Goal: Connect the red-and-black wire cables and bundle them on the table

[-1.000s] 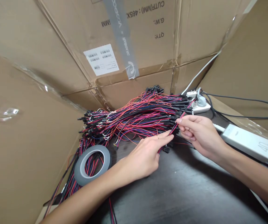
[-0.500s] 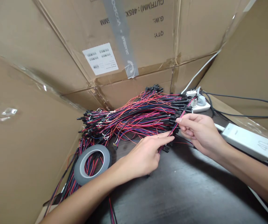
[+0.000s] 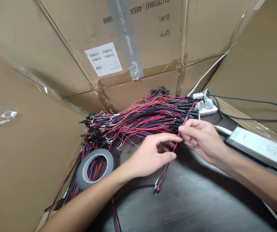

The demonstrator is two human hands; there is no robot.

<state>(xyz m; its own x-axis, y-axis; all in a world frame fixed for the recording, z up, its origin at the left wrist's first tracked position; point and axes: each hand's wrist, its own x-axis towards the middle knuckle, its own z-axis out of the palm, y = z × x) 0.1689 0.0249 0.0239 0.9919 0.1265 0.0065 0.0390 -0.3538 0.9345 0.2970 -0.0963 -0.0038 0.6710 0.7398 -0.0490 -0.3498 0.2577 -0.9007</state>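
While a single wire harness (image 3: 175, 147) is held in front of the right part of the wire pile (image 3: 140, 119), its long axis is set on a slant. One end is pointed away, past the pile's right end, toward the power strip (image 3: 209, 111); the other is pointed back from the pile toward the wearer, and ends in a dark connector (image 3: 156, 190) with short white and yellow wires beside it. Within the pile, the wires are laid mostly lengthwise from left to right, with dark connectors bunched at both ends.

Behind the pile, a white barcode label (image 3: 103, 59) is stuck to a cardboard wall (image 3: 157, 54). At the pile's front left, a grey tape roll (image 3: 82, 175) is rested on more wires, some of which can be seen through its ring. Pale plugs (image 3: 208, 103) are seated in the power strip, just beside the pile's right end. Farther right and nearer the wearer than the pile, a white box (image 3: 256, 145) marked 40 is placed.

By the right hand (image 3: 202, 138), at the pile's front right, the harness is pinched between thumb and forefinger, with the other fingers curled. The left hand (image 3: 150, 154) is held in front of the pile's middle, forefinger stretched to the right hand's fingers and thumb kept well apart; the harness is seen across that gap. Whether it is touched by the left fingertips cannot be told.
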